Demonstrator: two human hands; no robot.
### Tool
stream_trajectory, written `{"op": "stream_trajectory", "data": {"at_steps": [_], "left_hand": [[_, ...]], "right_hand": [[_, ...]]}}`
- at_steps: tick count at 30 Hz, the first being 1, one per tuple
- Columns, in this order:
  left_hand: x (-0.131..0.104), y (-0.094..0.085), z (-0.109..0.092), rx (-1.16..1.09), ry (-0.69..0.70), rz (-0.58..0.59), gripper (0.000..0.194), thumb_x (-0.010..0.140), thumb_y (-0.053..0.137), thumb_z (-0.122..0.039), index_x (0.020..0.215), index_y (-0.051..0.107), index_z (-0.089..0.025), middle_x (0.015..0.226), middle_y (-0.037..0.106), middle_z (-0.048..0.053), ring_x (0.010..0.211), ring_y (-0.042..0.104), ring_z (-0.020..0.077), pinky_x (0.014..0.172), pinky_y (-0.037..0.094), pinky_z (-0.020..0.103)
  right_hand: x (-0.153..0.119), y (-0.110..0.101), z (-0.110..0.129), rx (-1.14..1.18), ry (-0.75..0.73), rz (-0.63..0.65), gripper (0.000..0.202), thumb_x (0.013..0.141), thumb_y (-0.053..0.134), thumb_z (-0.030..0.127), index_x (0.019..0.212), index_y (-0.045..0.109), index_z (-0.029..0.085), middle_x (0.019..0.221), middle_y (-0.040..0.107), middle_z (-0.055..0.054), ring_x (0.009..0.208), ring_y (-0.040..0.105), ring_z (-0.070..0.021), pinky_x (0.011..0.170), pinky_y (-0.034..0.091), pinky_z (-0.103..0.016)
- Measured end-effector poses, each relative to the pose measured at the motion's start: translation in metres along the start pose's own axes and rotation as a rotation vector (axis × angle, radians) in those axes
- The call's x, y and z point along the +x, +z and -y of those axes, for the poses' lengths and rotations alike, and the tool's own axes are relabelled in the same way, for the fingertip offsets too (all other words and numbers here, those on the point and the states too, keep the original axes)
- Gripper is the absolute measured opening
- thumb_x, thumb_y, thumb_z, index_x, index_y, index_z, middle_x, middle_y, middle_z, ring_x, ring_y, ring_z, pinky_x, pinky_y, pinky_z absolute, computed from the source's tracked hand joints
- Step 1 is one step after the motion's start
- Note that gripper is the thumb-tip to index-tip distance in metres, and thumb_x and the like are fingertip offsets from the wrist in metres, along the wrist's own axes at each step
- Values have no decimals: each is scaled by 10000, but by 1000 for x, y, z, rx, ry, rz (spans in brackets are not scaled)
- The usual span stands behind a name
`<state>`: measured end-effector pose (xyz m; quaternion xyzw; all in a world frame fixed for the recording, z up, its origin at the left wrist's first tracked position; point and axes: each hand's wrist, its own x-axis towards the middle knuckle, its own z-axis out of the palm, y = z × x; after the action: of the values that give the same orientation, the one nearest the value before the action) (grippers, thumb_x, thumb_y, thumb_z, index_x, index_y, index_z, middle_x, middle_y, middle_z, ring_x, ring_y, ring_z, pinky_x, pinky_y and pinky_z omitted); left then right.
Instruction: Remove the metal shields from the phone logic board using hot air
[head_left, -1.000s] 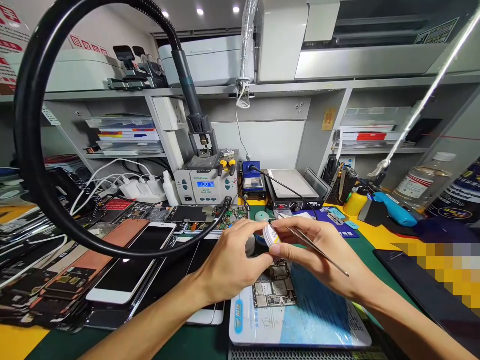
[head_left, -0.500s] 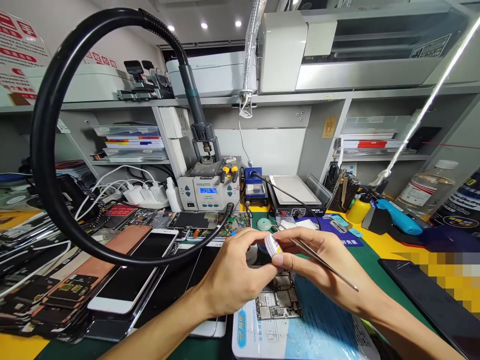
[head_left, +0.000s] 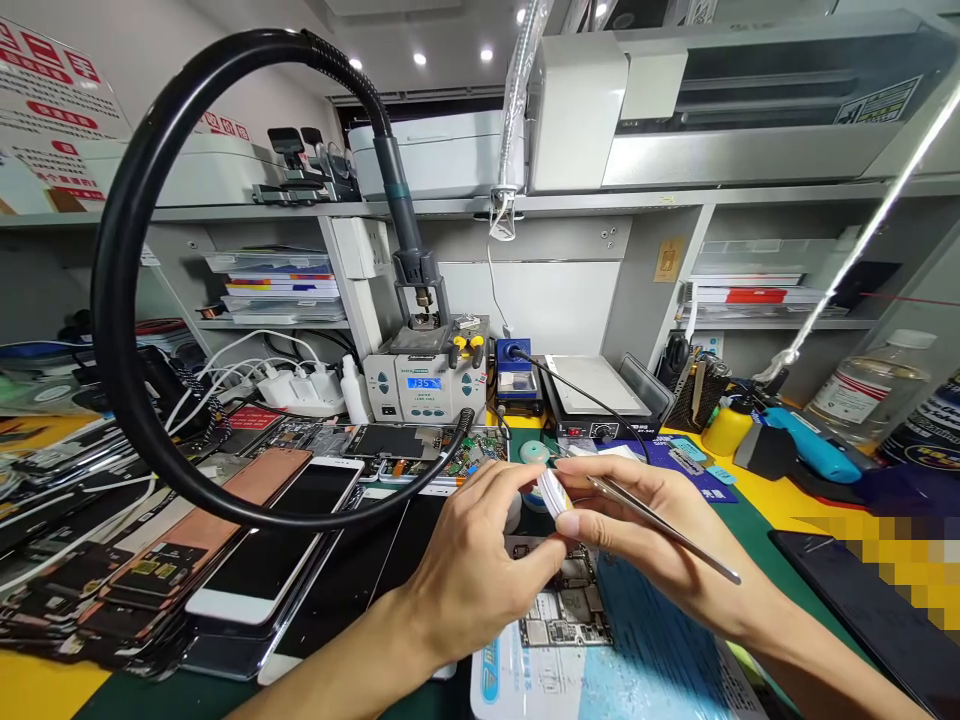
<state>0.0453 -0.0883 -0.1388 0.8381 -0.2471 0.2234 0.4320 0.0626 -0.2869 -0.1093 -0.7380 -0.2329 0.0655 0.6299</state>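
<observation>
Between my two hands is a small round white tub (head_left: pixel 553 494) with a bit of yellow on its side, tilted nearly edge-on. My left hand (head_left: pixel 480 550) grips its left side with thumb and forefinger. My right hand (head_left: pixel 637 520) pinches the right side and also keeps a pair of metal tweezers (head_left: pixel 667 532) tucked in it, slanting down to the right. Below the hands, a phone circuit board (head_left: pixel 568 612) lies on a blue and white box (head_left: pixel 645 650), partly covered by my left hand. What is inside the tub is hidden.
A hot-air station (head_left: pixel 427 385) with a looped black hose (head_left: pixel 112 300) stands behind. Phones (head_left: pixel 274 540) and parts pile up at left. A soldering station (head_left: pixel 517 375), a heating plate (head_left: pixel 600 390), a clear bottle (head_left: pixel 870 375) and a dark phone (head_left: pixel 847 590) lie around to the right.
The whole view has shifted slightly, so things appear a little farther right. The tub has turned slightly between my fingers. Both hands keep their hold.
</observation>
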Motion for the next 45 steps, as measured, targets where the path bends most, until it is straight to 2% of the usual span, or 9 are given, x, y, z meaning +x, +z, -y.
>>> {"op": "stream_trajectory", "data": {"at_steps": [9, 14, 19, 24, 30, 35, 37, 40, 45], "left_hand": [[0, -4, -2, 14, 89, 21, 420, 821, 645, -124, 1238, 636, -175, 1110, 702, 37, 1020, 641, 172, 942, 533, 317], [2, -7, -2, -22, 90, 33, 459, 795, 651, -92, 1244, 634, -185, 1148, 707, 14, 1050, 652, 142, 979, 515, 257], [3, -5, -1, -54, 26, 42, 474, 830, 653, -135, 1296, 601, -208, 1237, 691, 18, 1145, 647, 148, 1028, 505, 252], [7, -7, -3, -93, -84, 57, 428, 821, 699, -195, 1233, 594, -239, 1157, 720, 3, 1016, 696, 148, 919, 562, 258], [6, -13, 0, -140, -158, 87, 439, 806, 711, -221, 1216, 555, -249, 1138, 729, 12, 1039, 708, 174, 819, 582, 249], [8, -15, 4, -164, -183, 67, 427, 790, 712, -218, 1181, 544, -249, 1142, 727, 15, 1091, 697, 186, 798, 573, 245], [11, -16, 6, -163, -203, 20, 416, 800, 719, -241, 1174, 536, -243, 1143, 723, 21, 1083, 690, 184, 837, 564, 265], [15, -18, 9, -167, -231, -47, 411, 820, 721, -270, 1176, 519, -235, 1112, 720, 16, 1014, 689, 164, 903, 545, 300], [18, -20, 10, -182, -267, -93, 380, 819, 723, -273, 1143, 532, -223, 1081, 729, 19, 992, 693, 174, 902, 542, 327]], "right_hand": [[-2, -1, -1, -62, -29, 37, 314, 865, 812, 343, 1175, 767, 362, 1151, 791, 3, 1011, 741, -227, 852, 612, -298], [-2, -4, 1, -74, -22, 40, 333, 864, 813, 351, 1193, 767, 328, 1185, 786, -27, 1067, 735, -256, 868, 615, -322], [1, -7, 2, 86, 39, 46, 431, 845, 830, 369, 1247, 707, 272, 1174, 786, -41, 1071, 734, -242, 914, 595, -334], [3, -13, 5, 132, 95, 15, 428, 850, 814, 385, 1224, 676, 229, 1177, 780, -71, 1113, 716, -267, 946, 568, -354], [6, -31, 2, -291, 50, -56, 423, 889, 681, 487, 1206, 631, 211, 1155, 753, -98, 1114, 701, -297, 918, 565, -394], [9, -34, -17, -615, 56, -89, 366, 856, 691, 413, 1158, 670, 205, 1011, 757, -102, 888, 699, -326, 802, 512, -466], [8, -33, -22, -712, 52, -105, 356, 853, 683, 375, 1160, 681, 194, 1034, 757, -127, 906, 684, -353, 812, 480, -489], [9, -34, -23, -769, 45, -106, 345, 865, 669, 361, 1163, 685, 188, 1031, 758, -134, 950, 674, -365, 836, 465, -490], [12, -36, -24, -690, 50, -71, 355, 921, 629, 425, 1218, 644, 231, 984, 754, -69, 886, 698, -276, 772, 517, -394]]}}
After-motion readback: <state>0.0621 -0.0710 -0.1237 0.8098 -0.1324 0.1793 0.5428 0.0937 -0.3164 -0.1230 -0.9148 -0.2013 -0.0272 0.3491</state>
